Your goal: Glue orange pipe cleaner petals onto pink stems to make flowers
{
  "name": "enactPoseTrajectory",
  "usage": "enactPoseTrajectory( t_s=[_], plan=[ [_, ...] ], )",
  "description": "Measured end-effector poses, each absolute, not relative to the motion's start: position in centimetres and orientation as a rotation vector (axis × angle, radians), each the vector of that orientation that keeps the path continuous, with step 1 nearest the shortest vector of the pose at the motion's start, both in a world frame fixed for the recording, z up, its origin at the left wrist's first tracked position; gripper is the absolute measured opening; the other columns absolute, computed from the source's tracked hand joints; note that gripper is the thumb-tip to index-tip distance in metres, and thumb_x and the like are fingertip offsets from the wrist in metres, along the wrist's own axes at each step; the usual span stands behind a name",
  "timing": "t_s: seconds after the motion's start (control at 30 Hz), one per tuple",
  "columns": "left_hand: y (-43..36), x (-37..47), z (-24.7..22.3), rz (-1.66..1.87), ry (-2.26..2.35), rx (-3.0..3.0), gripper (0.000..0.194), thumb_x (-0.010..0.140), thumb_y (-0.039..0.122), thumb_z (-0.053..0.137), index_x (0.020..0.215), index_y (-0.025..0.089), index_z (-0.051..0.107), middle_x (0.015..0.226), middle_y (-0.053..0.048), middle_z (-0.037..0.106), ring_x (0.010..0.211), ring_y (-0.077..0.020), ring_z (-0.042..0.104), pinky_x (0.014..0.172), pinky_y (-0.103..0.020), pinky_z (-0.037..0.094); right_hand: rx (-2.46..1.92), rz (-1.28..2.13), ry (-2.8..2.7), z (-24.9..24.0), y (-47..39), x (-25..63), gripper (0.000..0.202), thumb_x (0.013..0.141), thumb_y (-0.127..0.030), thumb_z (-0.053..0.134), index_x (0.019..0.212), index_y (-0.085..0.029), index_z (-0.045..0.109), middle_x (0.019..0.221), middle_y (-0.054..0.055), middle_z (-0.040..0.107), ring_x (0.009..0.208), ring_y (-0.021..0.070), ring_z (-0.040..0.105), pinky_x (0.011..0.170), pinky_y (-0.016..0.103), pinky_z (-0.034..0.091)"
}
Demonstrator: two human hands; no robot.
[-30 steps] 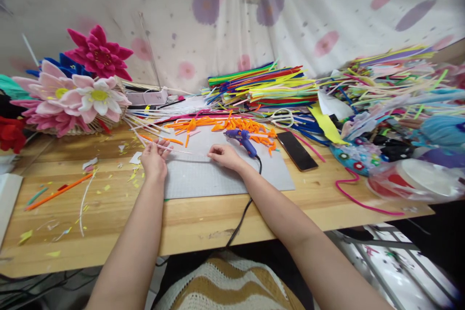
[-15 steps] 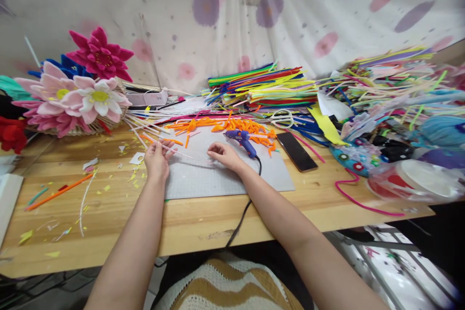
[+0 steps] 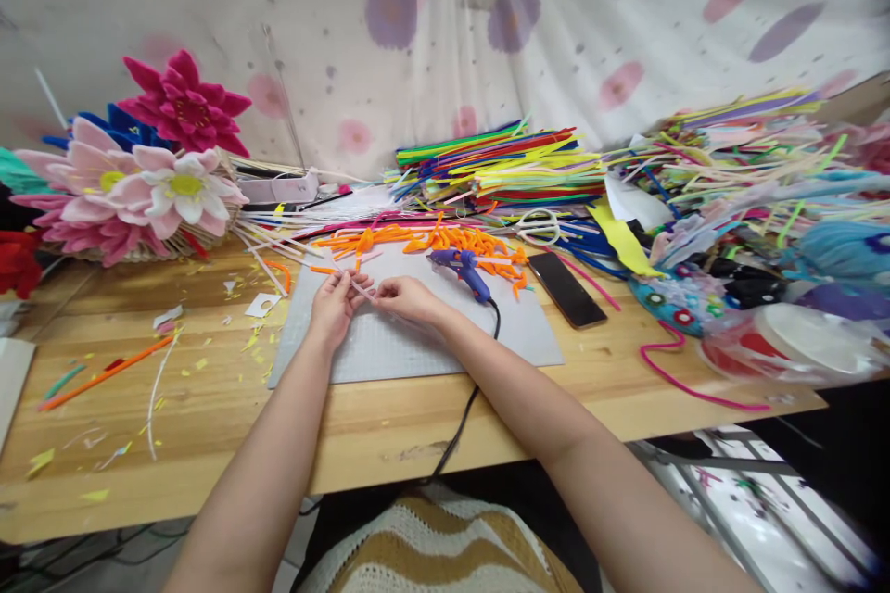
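Two bare hands meet over the left half of the gray cutting mat [image 3: 424, 347], which serves as the reference for all positions. The thumb and fingers of the left hand [image 3: 334, 306] are drawn together on a pale strip [image 3: 362, 290], with the outer fingers loosely curled. The thumb and forefinger of the right hand [image 3: 403, 298] pinch the strip's near end, leaving almost no gap.

The pale strip is thin, narrow and straight, whitish with a faint pink tint. It spans the short space between the hands, above the mat, and slants down toward the right hand. Its surface texture is too small to tell.

On the mat, right of the hands, lies a purple glue gun [image 3: 464, 272], its nozzle directed left. Its black cord [image 3: 459, 434] runs off the mat's near edge. Along the mat's far edge lie orange fuzzy pieces [image 3: 479, 241], many of them curled. A black phone [image 3: 568, 290] rests just beside the mat's right edge. White-handled scissors [image 3: 539, 227] lie beyond its far right corner.

Left of the mat, a white paper piece [image 3: 262, 305] with a round hole lies on the wooden table [image 3: 362, 463]. Farther left and behind stand fuzzy flowers [image 3: 184, 195]. Behind the mat is a multicolored stem bundle [image 3: 514, 162].
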State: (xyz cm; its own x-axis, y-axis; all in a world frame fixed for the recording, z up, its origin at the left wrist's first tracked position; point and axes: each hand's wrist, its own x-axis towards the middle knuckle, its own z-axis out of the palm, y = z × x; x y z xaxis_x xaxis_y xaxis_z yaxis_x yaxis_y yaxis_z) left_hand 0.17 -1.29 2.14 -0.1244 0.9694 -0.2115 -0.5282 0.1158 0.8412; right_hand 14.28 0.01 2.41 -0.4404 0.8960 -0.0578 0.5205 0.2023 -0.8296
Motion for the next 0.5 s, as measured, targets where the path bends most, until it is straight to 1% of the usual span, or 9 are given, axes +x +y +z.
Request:
enactPoseTrajectory(
  t_s=[0.13, 0.3, 0.5],
  plan=[
    [-1.1, 0.1, 2.2, 1.504, 1.046, 0.550, 0.007, 0.081, 0.012, 0.047, 0.077, 0.013, 0.053, 0.066, -0.002, 0.064, 0.062, -0.0109, 0.063, 0.069, -0.030, 0.052, -1.305, 1.152, -2.071, 2.7, -0.3, 14.6, 0.012, 0.070, -0.023, 0.055, 0.070, -0.013, 0.061, 0.064, -0.002, 0.057, 0.059, 0.0072, 0.047, 0.056, 0.018, 0.033],
    [-1.0, -0.1, 2.2, 1.548, 1.081, 0.525, 0.004, 0.078, 0.014, 0.054, 0.075, 0.012, 0.054, 0.066, -0.003, 0.063, 0.061, -0.0120, 0.063, 0.072, -0.033, 0.051, -1.244, 1.239, -2.101, 3.6, -0.8, 15.2, 0.009, 0.070, -0.020, 0.054, 0.070, -0.013, 0.059, 0.063, -0.003, 0.056, 0.060, 0.0071, 0.047, 0.059, 0.018, 0.035],
    [-0.7, -0.9, 2.1, 1.636, 1.091, 0.473, 0.009, 0.080, 0.014, 0.050, 0.072, 0.013, 0.054, 0.062, -0.001, 0.062, 0.059, -0.0097, 0.063, 0.070, -0.029, 0.052, -1.239, 1.278, -2.114, 3.4, -1.2, 15.4, 0.008, 0.070, -0.020, 0.054, 0.069, -0.013, 0.059, 0.061, -0.003, 0.056, 0.058, 0.0072, 0.048, 0.056, 0.019, 0.033]
  ],
)
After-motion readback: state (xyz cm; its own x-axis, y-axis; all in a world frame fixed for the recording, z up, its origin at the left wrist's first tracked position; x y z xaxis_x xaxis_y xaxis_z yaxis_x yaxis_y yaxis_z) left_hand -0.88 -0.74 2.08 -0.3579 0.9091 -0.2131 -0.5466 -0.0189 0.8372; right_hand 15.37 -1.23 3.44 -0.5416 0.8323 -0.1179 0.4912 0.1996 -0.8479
